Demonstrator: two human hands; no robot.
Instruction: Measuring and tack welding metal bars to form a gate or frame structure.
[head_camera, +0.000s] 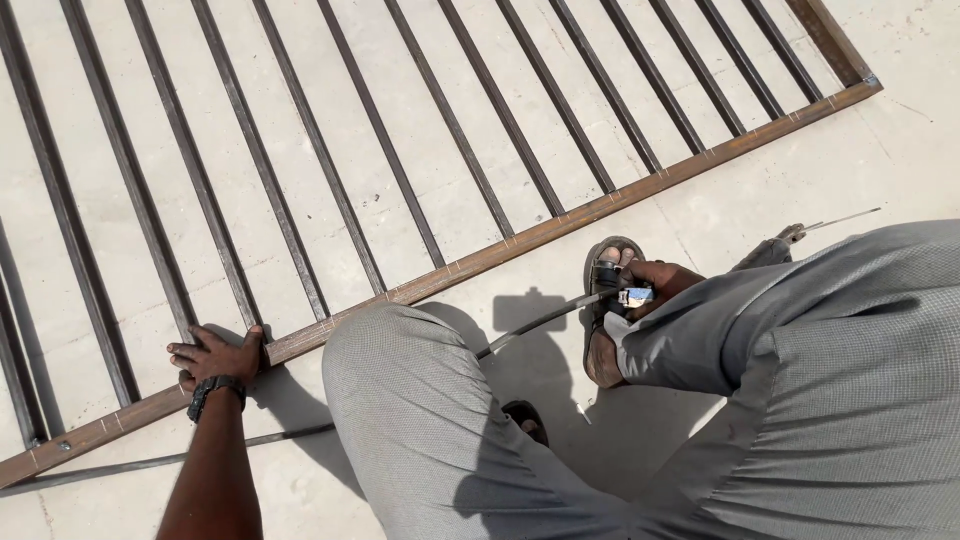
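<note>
A large metal grille of thin dark bars (440, 110) in a rusty brown frame (560, 222) lies flat on the concrete floor. My left hand (218, 355), with a black wristband, rests on the frame's near rail, fingers curled over it. My right hand (655, 280) sits by my sandalled foot (605, 300) and grips a small blue and silver tool with a dark cable (530, 325) running from it under my knee. My grey trouser legs (420, 400) fill the lower right.
A loose thin metal rod (150, 462) lies on the floor along the frame's near side. Another tool with a thin rod tip (800, 232) lies beyond my right knee. Bare concrete surrounds the grille on the right.
</note>
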